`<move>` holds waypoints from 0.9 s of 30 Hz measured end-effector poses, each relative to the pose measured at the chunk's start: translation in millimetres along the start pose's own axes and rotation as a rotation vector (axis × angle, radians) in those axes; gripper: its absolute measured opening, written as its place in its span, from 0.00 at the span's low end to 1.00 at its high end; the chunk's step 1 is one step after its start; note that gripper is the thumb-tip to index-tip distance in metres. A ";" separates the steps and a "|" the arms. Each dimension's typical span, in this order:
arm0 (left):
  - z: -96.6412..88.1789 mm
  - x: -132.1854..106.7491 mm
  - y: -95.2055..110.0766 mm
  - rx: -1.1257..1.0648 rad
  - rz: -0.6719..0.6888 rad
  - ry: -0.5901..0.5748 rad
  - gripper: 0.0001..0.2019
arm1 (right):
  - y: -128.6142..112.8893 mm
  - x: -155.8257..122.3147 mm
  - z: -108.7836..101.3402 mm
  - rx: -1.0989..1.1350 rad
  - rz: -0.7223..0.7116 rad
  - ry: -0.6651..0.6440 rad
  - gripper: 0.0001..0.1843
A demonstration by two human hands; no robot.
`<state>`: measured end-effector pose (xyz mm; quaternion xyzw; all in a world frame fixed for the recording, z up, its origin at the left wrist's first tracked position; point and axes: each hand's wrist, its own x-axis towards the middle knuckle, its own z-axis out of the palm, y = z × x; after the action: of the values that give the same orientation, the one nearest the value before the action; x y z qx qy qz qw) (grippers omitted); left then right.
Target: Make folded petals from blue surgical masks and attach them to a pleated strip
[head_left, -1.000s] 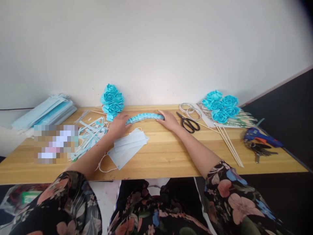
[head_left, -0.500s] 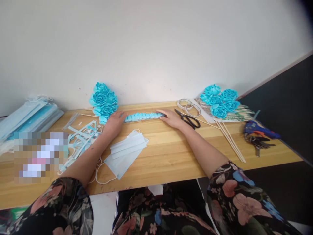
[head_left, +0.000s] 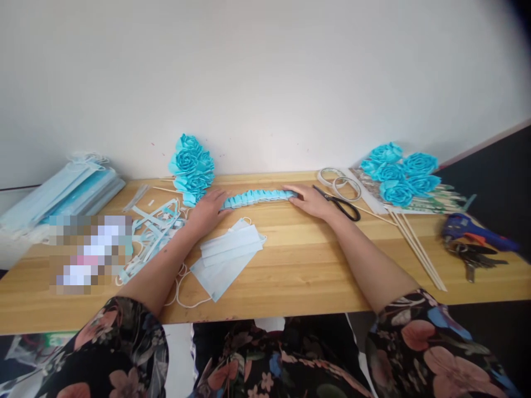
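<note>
A pleated light-blue strip of mask-like material stretches across the back of the table, bowed slightly. My left hand grips its left end, with the fingertips partly hidden from view. At the right end, my right hand pinches the strip between thumb and fingers. Just in front of the strip lie flat face masks with white ear loops. Black-handled scissors rest beside my right wrist. Blue handmade roses stand behind my left hand, against the wall.
Cut mask strips lie tangled by my left forearm, and a stack of masks is at far left. On the right are tape rolls, more blue roses, wooden sticks, a blue glue gun and keys.
The whole view has shifted, so the table and its things appear farther right. Both hands keep their hold on the pleated strip, which looks much the same.
</note>
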<state>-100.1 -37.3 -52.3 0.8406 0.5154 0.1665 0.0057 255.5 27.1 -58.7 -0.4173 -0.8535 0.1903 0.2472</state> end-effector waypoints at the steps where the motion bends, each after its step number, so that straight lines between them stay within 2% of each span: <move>1: -1.5 -0.7 0.0 0.002 0.004 0.006 0.24 | 0.0 -0.1 0.4 -0.001 -0.004 0.005 0.25; 5: -8.5 -1.7 0.3 -0.011 0.015 0.025 0.23 | 1.3 -0.4 0.9 -0.008 -0.006 0.012 0.25; 11: -14.8 0.6 0.0 0.019 0.006 0.042 0.11 | 4.2 -1.2 3.1 -0.060 0.003 0.025 0.26; 15: -12.9 1.3 1.3 0.074 0.007 0.036 0.12 | 3.2 -0.7 7.6 -0.099 -0.017 0.053 0.27; 21: -8.0 2.8 2.9 0.238 0.018 -0.058 0.15 | -2.4 -1.7 7.0 -0.088 -0.110 0.074 0.26; 27: -10.9 3.2 8.8 0.323 0.042 -0.108 0.14 | -28.1 -7.0 2.7 -0.128 -0.226 0.238 0.23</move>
<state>-94.2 -40.4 -39.6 0.8488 0.5169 0.0361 -0.1051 240.2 4.8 -47.8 -0.3529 -0.8701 0.0560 0.3394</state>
